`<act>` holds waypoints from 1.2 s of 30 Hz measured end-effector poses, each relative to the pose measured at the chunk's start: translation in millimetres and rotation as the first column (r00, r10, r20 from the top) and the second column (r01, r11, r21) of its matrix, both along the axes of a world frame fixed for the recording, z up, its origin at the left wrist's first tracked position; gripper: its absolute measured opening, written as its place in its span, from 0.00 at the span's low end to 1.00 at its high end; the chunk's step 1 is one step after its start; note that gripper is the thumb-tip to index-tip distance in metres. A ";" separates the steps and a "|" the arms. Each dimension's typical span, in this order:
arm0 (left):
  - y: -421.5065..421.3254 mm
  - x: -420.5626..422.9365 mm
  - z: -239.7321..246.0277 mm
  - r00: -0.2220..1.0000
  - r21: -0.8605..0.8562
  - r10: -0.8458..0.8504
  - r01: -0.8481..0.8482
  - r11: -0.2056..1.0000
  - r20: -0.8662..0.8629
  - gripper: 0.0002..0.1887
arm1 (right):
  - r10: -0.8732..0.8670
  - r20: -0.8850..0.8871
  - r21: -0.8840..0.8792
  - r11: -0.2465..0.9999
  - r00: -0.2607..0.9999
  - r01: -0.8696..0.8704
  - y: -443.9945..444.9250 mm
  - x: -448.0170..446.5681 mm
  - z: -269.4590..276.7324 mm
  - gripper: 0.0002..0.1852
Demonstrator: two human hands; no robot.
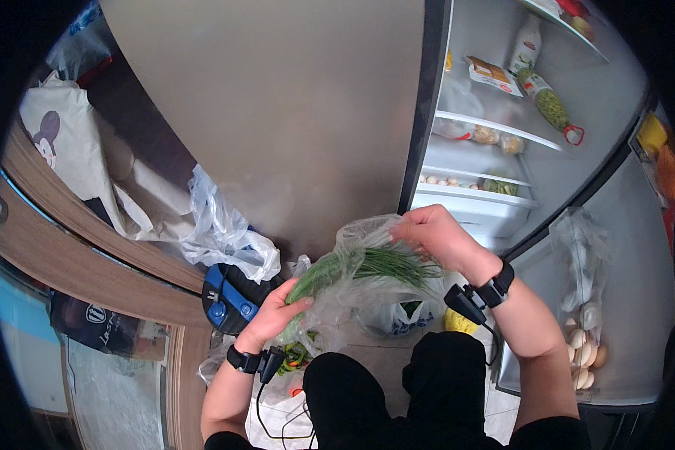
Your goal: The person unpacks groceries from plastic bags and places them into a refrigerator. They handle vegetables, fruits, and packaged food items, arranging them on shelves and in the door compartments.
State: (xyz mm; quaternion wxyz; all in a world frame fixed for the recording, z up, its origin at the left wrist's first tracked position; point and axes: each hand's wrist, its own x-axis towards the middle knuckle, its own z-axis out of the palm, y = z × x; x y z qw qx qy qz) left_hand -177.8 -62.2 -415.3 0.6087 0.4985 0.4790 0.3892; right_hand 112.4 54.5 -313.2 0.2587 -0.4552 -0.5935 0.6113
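A clear plastic bag (346, 233) wraps a bunch of thin green stalks, perhaps chives (391, 266), and hangs between my two hands above the floor. My left hand (278, 315) grips the bagged lower end of the bunch. With thumb and fingers my right hand (433, 236) pinches the bag's open edge, close to the leafy tips. Each wrist carries a black strap with a small cabled device. Just below the bunch, a white plastic bag with dark greens (408, 318) rests on the floor. Green peppers (295, 360) lie in another bag beneath my left hand.
An open refrigerator (472, 216) stands at the right, with bottles, packets and eggs inside. Its door (624, 315) swings out on the right and holds more eggs (584, 354). A blue and black appliance (230, 301), a crumpled plastic bag (219, 228) and wooden furniture (107, 270) are at the left.
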 end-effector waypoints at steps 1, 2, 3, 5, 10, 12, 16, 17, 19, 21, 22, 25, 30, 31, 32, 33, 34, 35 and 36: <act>0.4 1.7 -1.8 0.999 0.035 0.029 -0.028 0.999 -0.032 0.18 | 0.033 0.009 0.037 0.999 0.999 -0.034 -2.6 -0.5 0.8 0.08; 1.1 3.7 -3.5 0.996 0.070 0.059 -0.054 0.996 -0.064 0.17 | 0.039 0.090 0.242 0.968 0.995 -0.060 -4.7 -1.8 1.0 0.07; 1.3 5.3 -4.5 0.989 0.106 0.092 -0.080 0.991 -0.115 0.17 | 0.054 0.144 0.461 0.880 0.988 -0.115 -6.2 -3.7 1.0 0.06; 0.5 7.3 -4.8 0.987 0.109 0.097 -0.083 0.991 -0.128 0.16 | 0.073 0.161 0.692 0.703 0.984 -0.165 -9.4 -6.2 1.4 0.05; -2.6 9.0 1.8 0.983 0.050 0.007 0.002 0.999 -0.183 0.16 | 0.249 0.018 0.779 0.604 0.968 -0.170 -18.9 -8.9 3.8 0.04; -2.7 11.5 4.2 0.993 0.006 -0.008 0.009 1.000 -0.121 0.16 | 0.292 -0.072 0.616 0.765 0.954 -0.187 -18.3 -5.3 5.3 0.06; -2.5 15.7 8.0 0.995 -0.015 -0.062 0.061 0.998 -0.075 0.17 | 0.373 -0.569 -0.019 0.885 0.733 -0.465 0.7 -1.3 6.8 0.15; -2.1 16.2 8.9 0.994 -0.030 -0.072 0.070 0.997 -0.088 0.17 | 0.412 -0.423 0.015 0.894 0.807 -0.449 1.0 -2.6 5.1 0.17; -1.9 17.0 10.3 0.995 -0.049 -0.070 0.067 0.997 -0.073 0.18 | 0.380 -0.090 0.123 0.921 0.920 -0.369 -2.0 -6.5 2.7 0.20; -1.9 17.6 11.5 0.998 -0.041 -0.053 0.052 0.998 -0.022 0.18 | 0.517 0.117 0.447 0.735 0.848 -0.510 -12.9 -8.0 2.7 0.23; -2.1 17.9 12.3 0.999 -0.070 -0.044 0.043 0.997 -0.012 0.18 | 0.533 0.272 0.558 0.591 0.801 -0.582 -18.9 -7.8 3.8 0.24; -3.5 18.4 15.1 0.998 -0.100 -0.064 0.063 0.993 -0.014 0.18 | 0.341 0.712 0.470 0.416 0.613 -0.778 -26.3 -9.2 9.3 0.23; -7.9 16.2 25.0 0.993 -0.085 -0.107 0.103 0.991 -0.049 0.17 | 0.343 0.208 0.607 0.689 0.916 -0.396 -18.2 0.4 7.8 0.11; -8.4 14.8 27.7 0.997 -0.106 -0.073 0.072 0.992 -0.002 0.16 | 0.306 0.114 0.602 0.735 0.945 -0.310 -16.6 5.5 4.8 0.10; -9.1 13.1 30.3 0.998 -0.106 -0.043 0.047 0.993 0.042 0.16 | 0.272 0.007 0.590 0.776 0.962 -0.223 -15.2 12.1 1.5 0.09; -9.3 12.5 32.1 0.998 -0.120 0.000 0.006 0.993 0.056 0.16 | 0.268 -0.031 0.537 0.817 0.963 -0.210 -12.9 21.0 -0.6 0.09; -9.6 11.6 33.7 0.997 -0.086 -0.013 0.020 0.996 0.072 0.16 | 0.235 -0.073 0.506 0.846 0.969 -0.167 -9.9 27.5 -3.5 0.09; -10.4 10.6 35.1 0.998 -0.063 -0.012 0.016 0.998 0.059 0.15 | 0.214 -0.136 0.480 0.868 0.967 -0.124 -6.2 32.5 -7.0 0.09; -11.1 9.7 35.6 0.998 -0.014 -0.017 0.018 1.000 0.052 0.15 | 0.193 -0.196 0.452 0.888 0.961 -0.086 -2.2 37.9 -8.6 0.08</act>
